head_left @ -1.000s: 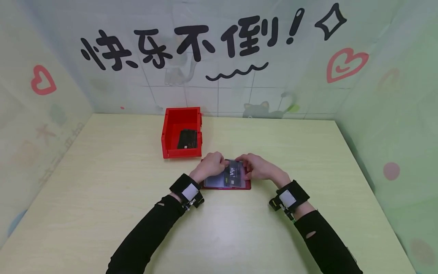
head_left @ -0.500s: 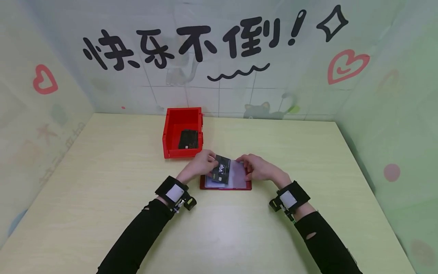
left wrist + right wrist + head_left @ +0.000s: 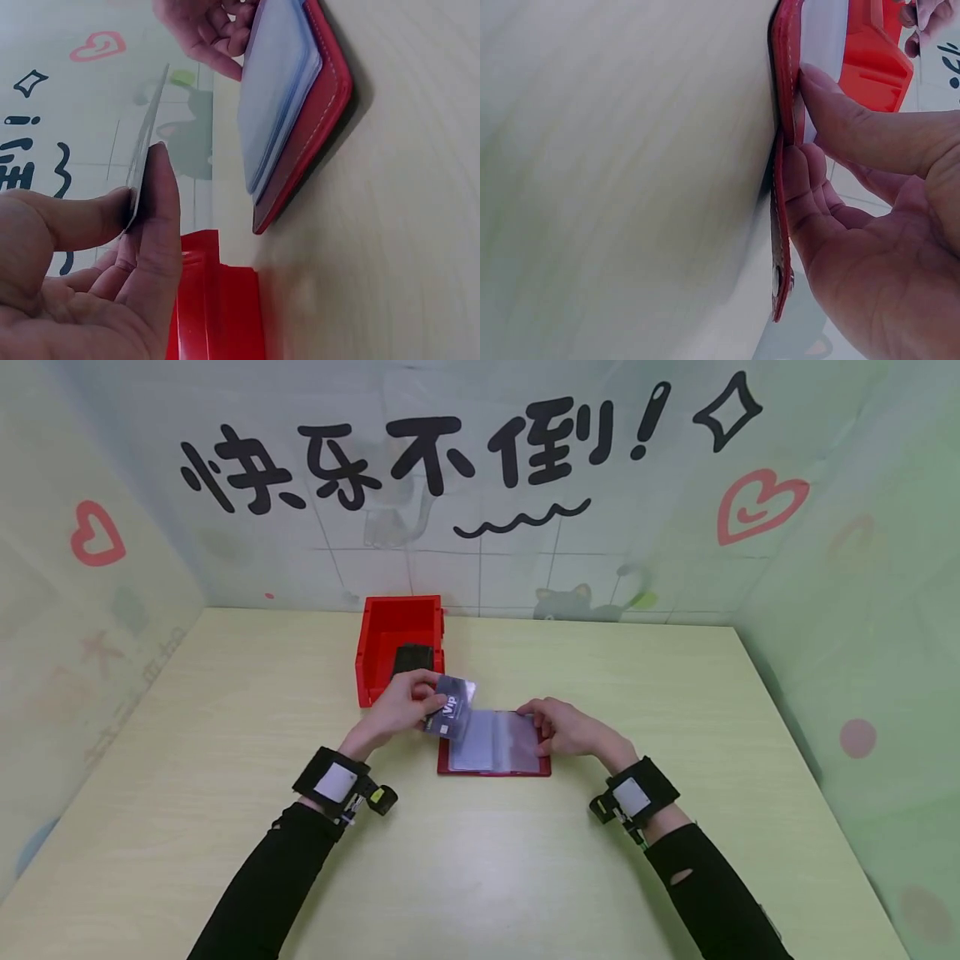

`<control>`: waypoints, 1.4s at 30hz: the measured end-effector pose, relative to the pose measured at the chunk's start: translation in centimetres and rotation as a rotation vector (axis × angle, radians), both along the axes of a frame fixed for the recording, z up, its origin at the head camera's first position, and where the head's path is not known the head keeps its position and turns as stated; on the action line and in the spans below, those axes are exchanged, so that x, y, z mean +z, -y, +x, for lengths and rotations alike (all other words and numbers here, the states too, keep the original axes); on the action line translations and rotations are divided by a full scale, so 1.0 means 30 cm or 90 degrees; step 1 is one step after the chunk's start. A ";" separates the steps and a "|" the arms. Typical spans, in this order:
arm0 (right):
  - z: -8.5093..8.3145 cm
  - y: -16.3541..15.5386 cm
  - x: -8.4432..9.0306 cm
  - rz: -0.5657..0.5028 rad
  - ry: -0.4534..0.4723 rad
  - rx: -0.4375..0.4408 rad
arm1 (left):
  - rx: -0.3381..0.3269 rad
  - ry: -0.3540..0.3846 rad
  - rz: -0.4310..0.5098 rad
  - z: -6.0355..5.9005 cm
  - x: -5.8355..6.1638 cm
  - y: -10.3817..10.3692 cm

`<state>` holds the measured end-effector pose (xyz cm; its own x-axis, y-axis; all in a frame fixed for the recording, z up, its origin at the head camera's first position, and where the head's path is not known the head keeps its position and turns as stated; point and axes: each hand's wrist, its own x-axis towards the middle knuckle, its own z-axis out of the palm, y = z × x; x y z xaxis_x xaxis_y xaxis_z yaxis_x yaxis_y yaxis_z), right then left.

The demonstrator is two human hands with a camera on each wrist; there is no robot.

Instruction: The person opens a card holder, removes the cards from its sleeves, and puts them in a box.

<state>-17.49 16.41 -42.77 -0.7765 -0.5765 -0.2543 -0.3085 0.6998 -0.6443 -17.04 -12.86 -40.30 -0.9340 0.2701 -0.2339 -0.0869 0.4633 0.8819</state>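
Red card holder (image 3: 783, 161) pinched in right hand (image 3: 564, 727) grip; head view alone: left hand (image 3: 405, 703) pinching VIP card (image 3: 450, 706).

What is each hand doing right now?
Left hand: pinches the VIP card.
Right hand: pinches the red card holder's edge.

i wear long black sleeves on both arms. the left sleeve (image 3: 262, 885), at the lower left of the head view, has a small hole near the cuff, and the right sleeve (image 3: 712, 893), at the lower right, has one too. each wrist has a black band with a pale grey square patch, and a small camera unit with a yellow part hangs beside it.
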 end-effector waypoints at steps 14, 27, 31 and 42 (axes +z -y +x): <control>0.005 -0.003 0.007 -0.010 -0.013 0.011 | 0.110 -0.060 -0.018 -0.046 0.028 0.076; 0.006 -0.003 0.006 -0.007 -0.005 0.003 | 0.215 -0.061 0.015 -0.080 0.027 0.080; 0.006 -0.003 0.006 -0.010 -0.004 0.005 | 0.234 -0.066 0.019 -0.089 0.022 0.074; 0.008 -0.003 0.006 -0.007 -0.002 0.002 | 0.277 -0.056 0.034 -0.124 0.012 0.058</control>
<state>-17.26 16.52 -42.60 -0.7760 -0.5810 -0.2454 -0.3125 0.6922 -0.6505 -20.77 -14.61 -39.93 -0.9791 -0.1423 -0.1450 -0.1872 0.3545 0.9161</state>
